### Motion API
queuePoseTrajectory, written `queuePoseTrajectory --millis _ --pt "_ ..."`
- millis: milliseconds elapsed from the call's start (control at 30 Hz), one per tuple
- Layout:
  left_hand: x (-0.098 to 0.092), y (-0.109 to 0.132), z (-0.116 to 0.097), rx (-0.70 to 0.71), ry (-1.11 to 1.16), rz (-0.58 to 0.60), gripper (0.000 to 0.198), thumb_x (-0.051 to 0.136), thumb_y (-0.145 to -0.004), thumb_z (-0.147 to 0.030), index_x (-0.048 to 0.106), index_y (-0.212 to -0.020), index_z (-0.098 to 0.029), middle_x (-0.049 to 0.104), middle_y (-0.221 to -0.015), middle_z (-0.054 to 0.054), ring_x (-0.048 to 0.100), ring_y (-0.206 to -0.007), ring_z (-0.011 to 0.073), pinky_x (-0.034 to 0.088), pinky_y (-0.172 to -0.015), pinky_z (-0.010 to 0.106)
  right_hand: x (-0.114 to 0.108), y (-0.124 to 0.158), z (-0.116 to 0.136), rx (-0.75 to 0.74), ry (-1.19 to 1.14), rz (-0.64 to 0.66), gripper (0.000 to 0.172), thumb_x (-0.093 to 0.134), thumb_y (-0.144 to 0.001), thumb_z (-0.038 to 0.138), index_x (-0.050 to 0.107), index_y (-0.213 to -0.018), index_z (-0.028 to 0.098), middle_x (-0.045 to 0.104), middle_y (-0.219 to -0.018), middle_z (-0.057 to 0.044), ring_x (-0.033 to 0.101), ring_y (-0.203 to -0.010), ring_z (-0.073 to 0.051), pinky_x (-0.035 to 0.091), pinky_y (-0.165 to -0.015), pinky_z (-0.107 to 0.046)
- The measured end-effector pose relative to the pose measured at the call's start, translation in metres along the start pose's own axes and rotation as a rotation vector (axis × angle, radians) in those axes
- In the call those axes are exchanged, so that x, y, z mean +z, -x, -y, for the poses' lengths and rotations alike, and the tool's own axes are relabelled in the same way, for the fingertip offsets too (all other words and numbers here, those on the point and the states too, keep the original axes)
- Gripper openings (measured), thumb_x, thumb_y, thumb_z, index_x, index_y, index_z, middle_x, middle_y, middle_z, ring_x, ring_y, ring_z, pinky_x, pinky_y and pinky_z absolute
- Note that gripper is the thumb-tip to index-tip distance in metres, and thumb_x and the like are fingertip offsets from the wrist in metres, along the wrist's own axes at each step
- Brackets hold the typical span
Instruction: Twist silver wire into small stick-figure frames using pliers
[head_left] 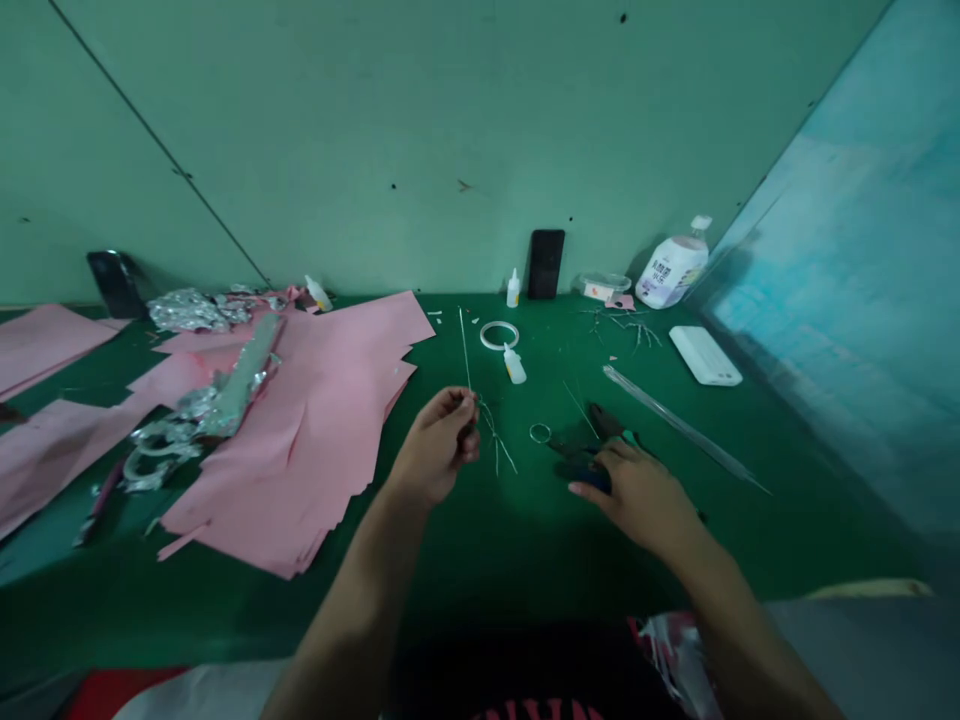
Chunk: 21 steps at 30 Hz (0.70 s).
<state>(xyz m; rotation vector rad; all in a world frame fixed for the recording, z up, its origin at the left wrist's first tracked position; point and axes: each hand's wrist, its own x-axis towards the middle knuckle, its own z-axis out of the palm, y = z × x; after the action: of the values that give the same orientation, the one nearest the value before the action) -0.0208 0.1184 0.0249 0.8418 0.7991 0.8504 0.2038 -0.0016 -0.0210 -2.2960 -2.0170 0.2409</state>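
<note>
— Green wall [420, 130] and green-covered workbench [480, 590] noted from the head camera. Left hand?

— Left hand [439, 445] is raised off the bench and closed, its fingertips pinching a thin wire [464, 345] that stands upright above them. A branched wire sprig [495, 437] lies on the bench just beside that hand, not touching it.

— Right hand?

— Right hand [637, 490] lies across a pair of pliers [581, 452] with blue and teal handles, in contact with them. Whether it is clenching them, I cannot tell. A small wire ring [540, 433] sits just left of the tool.

— Surroundings?

— Further up the bench are a white tape roll [499, 335] and a small glue bottle [514, 367], lying down. To the right lie a clear plastic tube [679, 420] and a white power bank [705, 355]. To the left, pink paper sheets [300, 430] lie in a loose pile, with crumpled aluminium foil [232, 375] on them. A black phone [546, 263] stands against the wall, near a white plastic bottle [673, 268].
</note>
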Motion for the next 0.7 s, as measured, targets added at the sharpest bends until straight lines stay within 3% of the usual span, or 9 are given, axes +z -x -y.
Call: queuePoseTrajectory --millis 133,267,333,400,533,700 --pt "-0.002 0.028 0.055 -0.045 0.077 -0.207 0.014 0.059 -0.083 -0.022 0.046 -0.085 -0.02 0.048 -0.071 -0.005 0.045 -0.048 0.0053 0.034 -0.044 0.018 0.014 0.004 0.005 -0.055 0.026 -0.174 0.049 0.057 -0.084 0.06 0.069 -0.091 0.013 0.062 -0.12 -0.018 0.058 -0.111 -0.039 0.044 -0.093 -0.057" --pt "0.004 0.041 0.082 -0.026 0.046 -0.285 0.012 0.053 -0.085 -0.025 0.042 -0.085 -0.021 0.047 -0.071 -0.004 0.05 -0.053 0.0077 0.042 -0.051 0.021 0.011 0.006 0.033 -0.027 -0.169 -0.433 0.044 0.054 -0.089 0.054 0.068 -0.087 0.012 0.062 -0.115 -0.02 0.056 -0.113 -0.036 0.044 -0.093 -0.053" --pt "0.008 0.043 0.088 0.005 -0.003 -0.315 0.009 0.049 -0.086 -0.025 0.041 -0.085 -0.021 0.047 -0.071 -0.004 0.05 -0.053 0.0085 0.043 -0.052 0.022 0.016 0.007 0.054 -0.05 -0.419 -0.401 0.041 0.055 -0.089 0.05 0.065 -0.1 0.012 0.066 -0.107 -0.017 0.062 -0.102 -0.031 0.049 -0.087 -0.046" --pt "0.012 0.043 0.093 0.062 -0.08 -0.356 0.006 0.046 -0.087 -0.025 0.041 -0.087 -0.021 0.047 -0.071 -0.004 0.051 -0.055 0.009 0.044 -0.054 0.022 0.026 0.006 0.075 -0.092 -0.737 -0.2 0.039 0.054 -0.09 0.045 0.061 -0.115 0.015 0.071 -0.095 -0.011 0.067 -0.084 -0.023 0.053 -0.074 -0.035" --pt "0.009 0.042 0.1 0.188 -0.336 -0.436 0.006 0.046 -0.089 -0.025 0.048 -0.089 -0.02 0.051 -0.072 -0.002 0.053 -0.062 0.0116 0.043 -0.057 0.023 0.046 -0.004 0.096 -0.058 -0.795 -0.18 0.037 0.035 -0.097 0.034 0.066 -0.109 0.017 0.073 -0.087 -0.009 0.068 -0.076 -0.021 0.051 -0.064 -0.03" --pt "-0.02 0.045 0.092 0.347 -0.74 -0.469 0.007 0.057 -0.084 -0.021 0.062 -0.087 -0.018 0.065 -0.085 0.006 0.06 -0.08 0.019 0.047 -0.078 0.033 0.045 -0.023 0.094 -0.126 -0.736 -0.118 0.039 0.039 -0.097 0.037 0.072 -0.095 0.016 0.073 -0.076 -0.008 0.067 -0.069 -0.021 0.046 -0.06 -0.028"
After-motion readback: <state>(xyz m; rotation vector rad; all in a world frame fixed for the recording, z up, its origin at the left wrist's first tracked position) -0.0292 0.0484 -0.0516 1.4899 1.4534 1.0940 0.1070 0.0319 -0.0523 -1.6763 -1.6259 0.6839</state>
